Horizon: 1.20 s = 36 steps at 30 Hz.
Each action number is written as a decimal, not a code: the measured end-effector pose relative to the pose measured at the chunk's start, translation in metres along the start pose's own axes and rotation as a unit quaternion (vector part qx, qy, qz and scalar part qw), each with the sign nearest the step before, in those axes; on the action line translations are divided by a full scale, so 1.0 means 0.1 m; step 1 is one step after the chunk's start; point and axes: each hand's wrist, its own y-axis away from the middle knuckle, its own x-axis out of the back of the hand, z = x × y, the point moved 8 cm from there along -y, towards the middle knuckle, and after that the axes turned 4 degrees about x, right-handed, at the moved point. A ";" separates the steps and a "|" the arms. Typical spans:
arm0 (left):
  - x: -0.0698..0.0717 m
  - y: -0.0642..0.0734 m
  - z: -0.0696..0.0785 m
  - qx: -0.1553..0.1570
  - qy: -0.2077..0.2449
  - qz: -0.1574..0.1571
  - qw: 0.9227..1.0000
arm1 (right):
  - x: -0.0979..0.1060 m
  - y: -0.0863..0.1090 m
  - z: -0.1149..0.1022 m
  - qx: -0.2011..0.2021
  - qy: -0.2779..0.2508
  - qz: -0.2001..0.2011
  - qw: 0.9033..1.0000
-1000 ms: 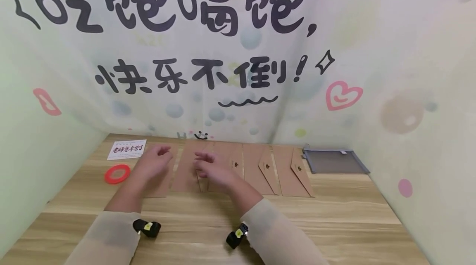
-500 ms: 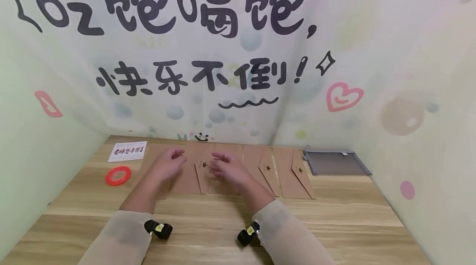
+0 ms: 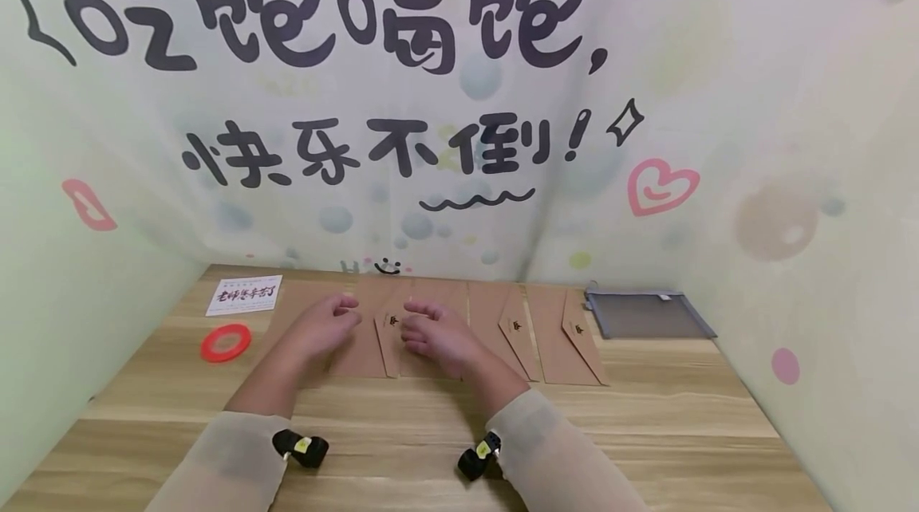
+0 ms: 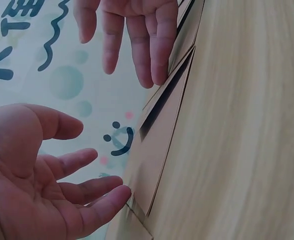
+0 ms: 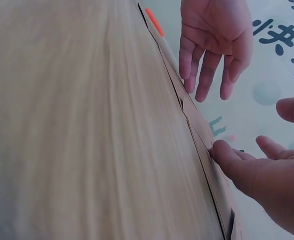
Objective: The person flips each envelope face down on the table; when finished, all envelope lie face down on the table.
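Note:
Several brown paper envelopes with pointed flaps lie side by side in a row across the back of the table; one envelope [image 3: 362,356] shows between my hands. My left hand [image 3: 326,328] hovers over the left part of the row, fingers loosely bent, nothing in them. Facing it, my right hand [image 3: 441,336] hovers over the middle envelopes with spread, relaxed fingers, also holding nothing. Palms face each other across a gap in the left wrist view, where an envelope [image 4: 154,165] has its flap slightly raised. The leftmost envelope is partly hidden behind my left hand and forearm.
Left of the row lie a white printed card [image 3: 244,296] and a red ring-shaped roll [image 3: 226,344]. A grey mesh zip pouch [image 3: 649,317] lies at the right end, beside the last envelope [image 3: 563,352]. A printed curtain [image 3: 459,241] rises behind the wooden table [image 3: 402,432].
Both hands have moved a little to the right along the row, exposing the crown-marked flap between them. Over the last half second they have stayed nearly still. The envelopes have not moved.

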 end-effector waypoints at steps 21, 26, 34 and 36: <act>-0.03 0.03 0.04 -0.012 -0.011 -0.015 1.000 | 0.09 -0.02 0.03 -0.010 -0.044 0.032 0.998; -0.08 0.06 0.09 -0.022 -0.022 -0.039 0.999 | 0.07 -0.04 0.02 0.003 -0.042 0.022 0.999; -0.17 0.13 0.19 -0.025 -0.002 -0.059 0.998 | 0.01 -0.04 0.00 0.018 -0.044 -0.002 0.999; -0.19 0.12 0.21 -0.030 0.002 -0.060 0.998 | -0.01 -0.04 0.00 0.024 -0.045 -0.012 0.999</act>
